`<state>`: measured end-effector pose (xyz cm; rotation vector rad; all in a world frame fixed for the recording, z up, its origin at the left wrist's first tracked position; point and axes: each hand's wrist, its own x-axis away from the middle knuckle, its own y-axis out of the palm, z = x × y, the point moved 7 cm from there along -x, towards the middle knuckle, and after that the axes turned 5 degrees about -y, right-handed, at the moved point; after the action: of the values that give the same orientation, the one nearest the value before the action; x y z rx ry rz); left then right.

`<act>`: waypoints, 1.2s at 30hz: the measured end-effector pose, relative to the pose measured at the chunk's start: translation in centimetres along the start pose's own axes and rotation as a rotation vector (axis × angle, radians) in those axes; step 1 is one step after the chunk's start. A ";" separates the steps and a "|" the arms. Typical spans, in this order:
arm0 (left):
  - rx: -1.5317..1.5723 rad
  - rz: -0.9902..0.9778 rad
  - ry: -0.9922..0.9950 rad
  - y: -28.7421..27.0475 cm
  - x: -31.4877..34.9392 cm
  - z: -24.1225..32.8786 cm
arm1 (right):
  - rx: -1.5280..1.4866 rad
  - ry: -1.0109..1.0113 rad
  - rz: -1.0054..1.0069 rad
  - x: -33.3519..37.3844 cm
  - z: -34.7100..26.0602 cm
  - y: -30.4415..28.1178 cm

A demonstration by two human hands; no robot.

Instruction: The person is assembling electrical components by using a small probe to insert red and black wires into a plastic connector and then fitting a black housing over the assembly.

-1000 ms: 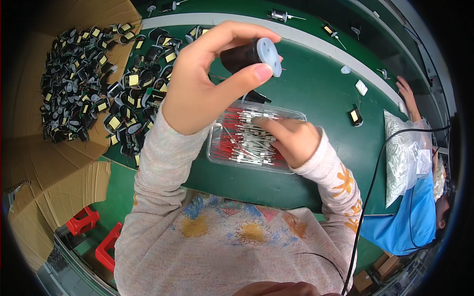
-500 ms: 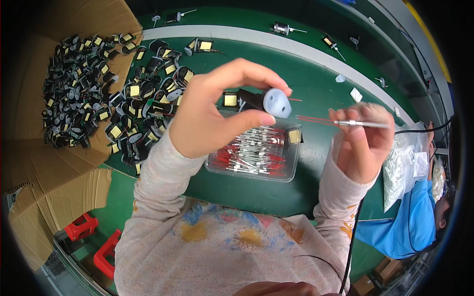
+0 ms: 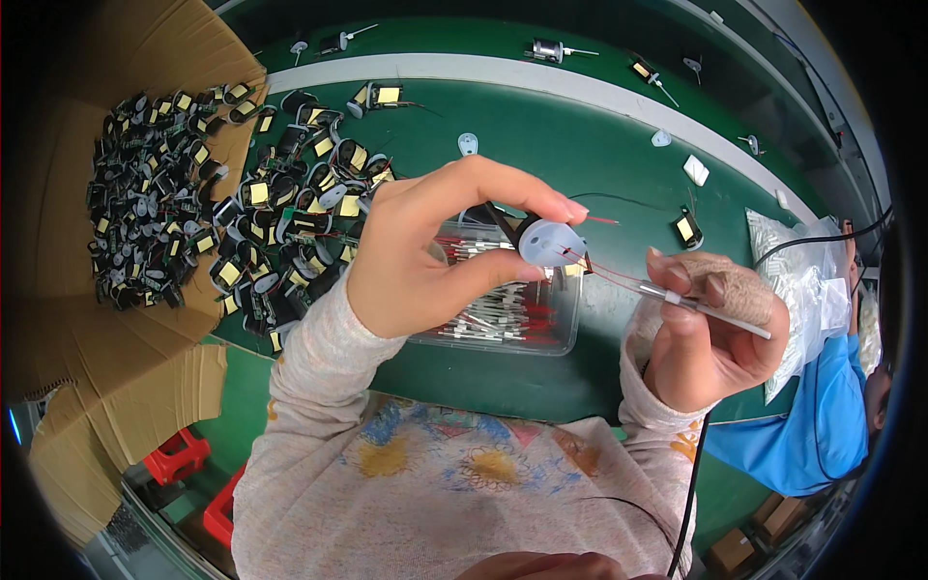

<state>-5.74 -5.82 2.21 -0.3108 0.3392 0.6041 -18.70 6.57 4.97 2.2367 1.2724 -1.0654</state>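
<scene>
My left hand pinches a black cylindrical part with a light grey end cap between thumb and fingertips. The cap has small holes and faces right. My right hand grips a thin wired component with a white sleeve and a metallic middle. Two thin red wires run from it to the cap, their tips at its holes; whether they pass inside I cannot tell. Below my left hand, a clear plastic box holds many similar white pieces with red wires.
A cardboard box of black parts with yellow pads stands left, with a loose pile beside it. One such part lies beyond my right hand. Plastic bags and a person in a blue sleeve are at right.
My right hand has moved down and slightly left, bringing the red wire tips from apart to the grey cap. The cap has tilted and shifted slightly downward in my left hand.
</scene>
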 end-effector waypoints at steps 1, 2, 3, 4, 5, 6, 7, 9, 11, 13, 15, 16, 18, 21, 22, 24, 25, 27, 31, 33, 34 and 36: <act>-0.016 0.038 0.028 -0.2 0.1 0.0 | 0.011 -0.013 -0.021 -0.1 0.0 0.1; -0.032 0.075 0.057 -0.4 0.1 0.2 | 0.017 -0.062 -0.088 -0.5 -0.3 0.5; -0.032 0.069 0.055 -0.3 0.1 0.1 | 0.023 -0.085 -0.119 -0.6 -0.5 0.7; -0.051 0.072 0.062 -0.3 0.1 0.2 | 0.029 -0.107 -0.149 -0.7 -0.8 0.8; -0.071 0.076 0.069 -0.3 0.1 0.2 | 0.036 -0.109 -0.159 -0.7 -0.9 0.9; -0.070 0.071 0.069 -0.2 0.1 0.3 | 0.040 -0.110 -0.161 -0.7 -0.9 0.9; -0.065 0.075 0.062 -0.2 0.1 0.2 | 0.045 -0.110 -0.163 -0.8 -1.0 0.9; -0.058 0.075 0.056 -0.2 0.1 0.2 | 0.085 -0.132 -0.190 -0.8 -1.0 0.9; -0.090 0.075 0.073 -0.1 0.0 0.4 | 0.126 -0.143 -0.206 -0.9 -1.1 0.9; -0.094 0.068 0.048 0.1 0.2 0.6 | 0.153 -0.148 -0.211 -0.9 -1.4 1.0; -0.103 0.069 0.020 0.0 0.3 0.4 | 0.152 -0.172 -0.197 -0.7 -1.5 1.2; -0.123 0.075 0.019 -0.1 0.4 0.3 | 0.145 -0.182 -0.194 -0.6 -1.4 1.4; -0.139 0.078 0.020 -0.2 0.5 0.3 | 0.168 -0.188 -0.189 -0.6 -1.4 1.7; -0.161 0.061 0.036 0.0 0.3 0.5 | 0.215 -0.205 -0.186 -0.7 -1.9 1.6; -0.171 0.061 0.049 0.1 0.2 0.6 | 0.229 -0.210 -0.184 -0.8 -2.0 1.5; -0.186 0.065 0.060 0.1 0.1 0.7 | 0.246 -0.234 -0.222 -0.8 -2.1 1.6; -0.205 0.070 0.062 -0.1 0.3 0.7 | 0.246 -0.244 -0.236 -0.8 -2.1 1.8; -0.220 0.071 0.064 -0.1 0.3 0.6 | 0.281 -0.243 -0.151 -0.4 -1.9 1.8; -0.257 0.081 0.087 0.1 0.3 0.8 | 0.168 -0.297 -0.010 1.3 -0.9 0.2; -0.261 0.091 0.093 0.0 0.4 0.9 | 0.260 -0.223 -0.178 0.0 -1.9 1.8; -0.261 0.096 0.088 -0.1 0.4 0.9 | 0.260 -0.223 -0.179 -0.2 -2.1 1.7; -0.263 0.102 0.084 -0.1 0.4 0.9 | 0.237 -0.219 -0.264 -0.4 -2.2 2.1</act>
<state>-5.11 -5.36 2.90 -0.5754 0.3586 0.7391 -16.11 6.58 6.53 2.0767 1.4351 -1.5860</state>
